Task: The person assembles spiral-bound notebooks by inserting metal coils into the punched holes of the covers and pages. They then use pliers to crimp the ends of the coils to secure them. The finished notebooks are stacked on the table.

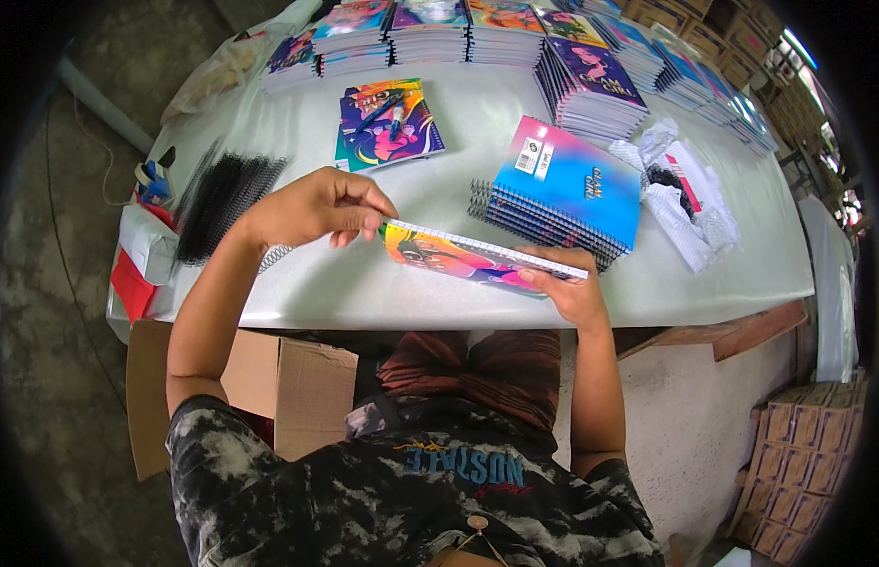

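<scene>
My right hand (573,288) grips the right end of an unbound notebook (468,259), thumb on the colourful cover and fingers behind. Its white page edge, with a row of punched holes, faces up. My left hand (318,210) is pinched at the notebook's left corner; what lies between its fingertips is too small to make out. A piece of wire coil (275,255) shows beneath the left wrist. Left of that hand lies a heap of black spiral coils (227,203). Beyond the notebook, a stack of spiral-bound notebooks (567,194) rests with a blue and pink cover on top.
Pens (397,118) lie on loose colourful covers (387,142) mid-table. Notebook stacks (590,90) line the far side. Crumpled white wrapping (680,213) sits right; a tape dispenser (154,181) and a white packet (146,244) sit left. An open cardboard box (312,397) stands below the table.
</scene>
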A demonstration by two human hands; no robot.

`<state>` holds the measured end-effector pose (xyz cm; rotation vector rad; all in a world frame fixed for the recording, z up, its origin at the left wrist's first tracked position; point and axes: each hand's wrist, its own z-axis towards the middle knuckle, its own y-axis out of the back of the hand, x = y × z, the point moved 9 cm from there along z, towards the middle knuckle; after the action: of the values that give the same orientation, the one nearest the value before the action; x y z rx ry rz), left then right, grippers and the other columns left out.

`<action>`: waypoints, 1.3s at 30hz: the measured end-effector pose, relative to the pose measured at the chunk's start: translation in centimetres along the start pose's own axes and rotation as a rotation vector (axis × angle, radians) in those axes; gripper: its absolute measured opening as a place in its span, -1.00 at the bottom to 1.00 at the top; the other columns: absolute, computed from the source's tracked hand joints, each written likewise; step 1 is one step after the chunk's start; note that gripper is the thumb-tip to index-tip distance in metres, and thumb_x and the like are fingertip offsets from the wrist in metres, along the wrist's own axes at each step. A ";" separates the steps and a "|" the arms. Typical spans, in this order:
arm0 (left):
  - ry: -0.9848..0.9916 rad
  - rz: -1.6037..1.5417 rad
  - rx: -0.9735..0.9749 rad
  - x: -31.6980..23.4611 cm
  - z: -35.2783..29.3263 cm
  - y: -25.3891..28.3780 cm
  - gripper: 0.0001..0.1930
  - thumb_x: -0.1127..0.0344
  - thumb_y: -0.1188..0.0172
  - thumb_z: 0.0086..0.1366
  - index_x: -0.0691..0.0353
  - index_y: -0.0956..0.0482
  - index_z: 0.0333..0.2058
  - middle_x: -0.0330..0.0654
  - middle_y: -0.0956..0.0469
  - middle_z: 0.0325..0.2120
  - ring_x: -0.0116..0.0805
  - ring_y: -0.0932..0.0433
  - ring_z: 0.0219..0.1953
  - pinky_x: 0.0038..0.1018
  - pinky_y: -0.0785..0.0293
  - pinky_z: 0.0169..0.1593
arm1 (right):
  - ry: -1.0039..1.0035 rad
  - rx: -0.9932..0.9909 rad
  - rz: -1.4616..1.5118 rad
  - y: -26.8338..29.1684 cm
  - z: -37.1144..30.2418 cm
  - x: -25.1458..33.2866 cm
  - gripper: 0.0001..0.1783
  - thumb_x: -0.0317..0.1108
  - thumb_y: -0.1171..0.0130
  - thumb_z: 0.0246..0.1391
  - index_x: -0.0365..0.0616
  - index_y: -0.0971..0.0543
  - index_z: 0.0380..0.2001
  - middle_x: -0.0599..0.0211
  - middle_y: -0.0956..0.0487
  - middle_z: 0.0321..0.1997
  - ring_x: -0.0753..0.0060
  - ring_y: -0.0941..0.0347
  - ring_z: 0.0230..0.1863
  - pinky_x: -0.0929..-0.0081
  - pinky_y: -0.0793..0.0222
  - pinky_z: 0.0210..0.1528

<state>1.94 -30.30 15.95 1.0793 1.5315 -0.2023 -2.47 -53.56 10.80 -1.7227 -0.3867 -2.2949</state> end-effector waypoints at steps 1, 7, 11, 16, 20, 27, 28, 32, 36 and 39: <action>-0.129 0.167 -0.101 -0.8 -0.1 0.1 -0.72 0.34 -0.14 0.23 0.32 -0.49 -0.11 -0.24 -0.49 -0.46 -0.49 -0.44 -0.48 -0.59 -0.39 -0.38 | -0.022 -0.020 0.036 0.1 -0.1 -0.4 -0.72 -0.57 -0.20 -0.03 -0.32 -0.56 -0.17 0.23 -0.61 -0.20 0.59 -0.48 -0.23 0.64 -0.39 -0.14; -0.293 0.615 -0.452 -4.2 -1.1 0.2 -0.69 0.37 -0.13 0.20 0.31 -0.45 -0.07 -0.09 -0.49 -0.30 -0.15 -0.48 -0.26 -0.35 -0.39 -0.11 | -0.017 -0.180 0.086 0.4 -0.9 -2.1 -0.74 -0.52 -0.22 -0.02 -0.31 -0.57 -0.19 0.35 -0.61 -0.30 0.66 -0.44 -0.29 0.67 -0.37 -0.19; -0.130 0.726 -0.368 -4.2 -0.8 0.8 -0.71 0.38 -0.17 0.14 0.31 -0.47 -0.14 -0.05 -0.49 -0.23 -0.08 -0.46 -0.18 -0.31 -0.38 -0.08 | 0.048 -0.162 -0.018 -0.1 -1.1 -1.4 -0.75 -0.56 -0.16 0.02 -0.30 -0.56 -0.17 0.35 -0.61 -0.27 0.68 -0.44 -0.30 0.67 -0.39 -0.20; -0.337 0.955 -0.424 -5.3 -0.7 -0.3 -0.74 0.36 -0.20 0.09 0.27 -0.50 -0.21 -0.06 -0.51 -0.29 -0.06 -0.47 -0.23 -0.30 -0.40 -0.17 | 0.158 -0.155 -0.069 -0.9 -1.1 0.4 -0.70 -0.59 -0.11 0.04 -0.27 -0.55 -0.11 0.30 -0.61 -0.20 0.69 -0.44 -0.28 0.69 -0.40 -0.21; -0.181 1.007 -0.419 -6.0 0.0 -0.6 -0.77 0.36 -0.17 0.11 0.25 -0.51 -0.23 -0.08 -0.51 -0.29 -0.09 -0.47 -0.22 -0.29 -0.41 -0.18 | 0.158 -0.159 -0.107 -0.9 -1.2 -0.1 -0.71 -0.57 -0.13 0.04 -0.27 -0.55 -0.12 0.28 -0.61 -0.25 0.66 -0.44 -0.31 0.68 -0.40 -0.23; -0.248 1.040 -0.487 -7.1 -0.6 -0.2 -0.76 0.37 -0.32 -0.06 0.24 -0.44 -0.43 -0.17 -0.46 -0.44 -0.14 -0.45 -0.28 -0.27 -0.37 -0.21 | 0.171 -0.207 -0.102 -1.4 -2.0 0.0 -0.67 -0.61 -0.12 -0.02 -0.23 -0.55 -0.11 0.22 -0.61 -0.23 0.52 -0.51 -0.28 0.59 -0.42 -0.21; -0.312 1.078 -0.533 -7.6 -0.8 -0.4 -0.76 0.36 -0.32 -0.07 0.23 -0.44 -0.43 -0.17 -0.47 -0.44 -0.15 -0.46 -0.28 -0.28 -0.37 -0.20 | 0.172 -0.196 -0.164 -1.6 -2.0 0.2 -0.65 -0.63 -0.12 -0.03 -0.23 -0.55 -0.11 0.19 -0.61 -0.21 0.47 -0.53 -0.25 0.57 -0.42 -0.20; -0.400 1.149 -0.570 -7.6 -0.9 -1.1 -0.76 0.34 -0.31 -0.07 0.22 -0.46 -0.43 -0.20 -0.48 -0.43 -0.18 -0.47 -0.25 -0.30 -0.36 -0.17 | 0.270 -0.179 -0.286 -2.0 -2.1 0.8 -0.57 -0.69 -0.12 -0.14 -0.22 -0.55 -0.10 0.12 -0.59 -0.14 0.32 -0.56 -0.15 0.53 -0.43 -0.12; -0.225 1.133 -0.434 -7.3 -0.2 -1.3 -0.76 0.33 -0.31 -0.07 0.21 -0.47 -0.40 -0.23 -0.49 -0.38 -0.20 -0.46 -0.20 -0.31 -0.37 -0.16 | 0.289 -0.197 -0.304 -2.2 -2.3 0.9 -0.55 -0.71 -0.10 -0.17 -0.22 -0.56 -0.11 0.12 -0.59 -0.15 0.31 -0.56 -0.17 0.54 -0.43 -0.12; -0.254 1.144 -0.336 -6.3 -0.3 -1.8 -0.76 0.33 -0.31 -0.07 0.21 -0.47 -0.41 -0.24 -0.48 -0.38 -0.21 -0.45 -0.20 -0.30 -0.37 -0.18 | 0.294 -0.216 -0.328 -2.4 -2.5 1.2 -0.56 -0.72 -0.09 -0.17 -0.24 -0.56 -0.13 0.12 -0.59 -0.15 0.30 -0.56 -0.17 0.53 -0.43 -0.12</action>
<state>-0.31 -34.37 20.65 1.4141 0.5241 0.6579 -5.89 -52.23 11.16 -1.4624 -0.3978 -2.8709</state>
